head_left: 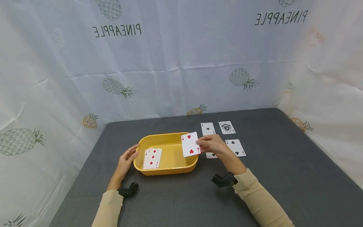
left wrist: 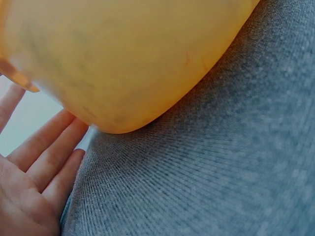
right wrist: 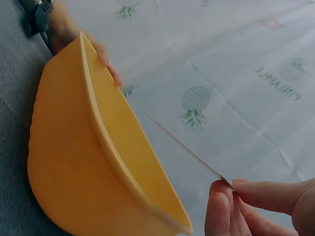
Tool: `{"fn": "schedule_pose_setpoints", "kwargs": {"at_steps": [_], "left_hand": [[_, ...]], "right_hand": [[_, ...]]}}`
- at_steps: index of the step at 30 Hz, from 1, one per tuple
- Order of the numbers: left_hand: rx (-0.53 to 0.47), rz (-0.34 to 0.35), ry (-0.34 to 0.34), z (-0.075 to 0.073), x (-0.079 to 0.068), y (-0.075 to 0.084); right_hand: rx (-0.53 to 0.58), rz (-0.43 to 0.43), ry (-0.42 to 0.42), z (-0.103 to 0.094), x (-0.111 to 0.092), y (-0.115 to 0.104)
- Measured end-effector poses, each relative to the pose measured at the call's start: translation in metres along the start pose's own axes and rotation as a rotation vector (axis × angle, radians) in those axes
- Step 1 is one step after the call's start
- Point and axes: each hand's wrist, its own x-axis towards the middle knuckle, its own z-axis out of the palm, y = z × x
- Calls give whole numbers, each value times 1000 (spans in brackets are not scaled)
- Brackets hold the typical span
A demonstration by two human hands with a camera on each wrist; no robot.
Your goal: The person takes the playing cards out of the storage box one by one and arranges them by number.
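Note:
My right hand [head_left: 214,145] pinches a two of hearts playing card [head_left: 190,144] between thumb and fingers, face up, over the right end of a yellow plastic basin [head_left: 170,171]. In the right wrist view the card [right wrist: 184,146] appears edge-on, above the basin's rim [right wrist: 106,142]. My left hand [head_left: 124,162] rests against the basin's left end, its fingers [left wrist: 54,152] fairly straight along the outer wall in the left wrist view. Inside the basin, at the left, lies a small stack of cards [head_left: 152,158] with a three of diamonds on top.
Right of the basin on the dark grey table [head_left: 181,201] lie a card with a black pip [head_left: 208,127], an ornate ace [head_left: 227,127] and a two of clubs [head_left: 235,147]. Another card [head_left: 210,155] is partly hidden by the right hand. A pineapple-print curtain [head_left: 175,91] hangs behind.

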Motion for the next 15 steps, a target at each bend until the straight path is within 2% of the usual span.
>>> {"fn": "schedule_pose_setpoints", "kwargs": {"at_steps": [15], "left_hand": [[-6,10,-4,0,-1,0]], "right_hand": [[-2,-16,4,-38,-5,10]]}}
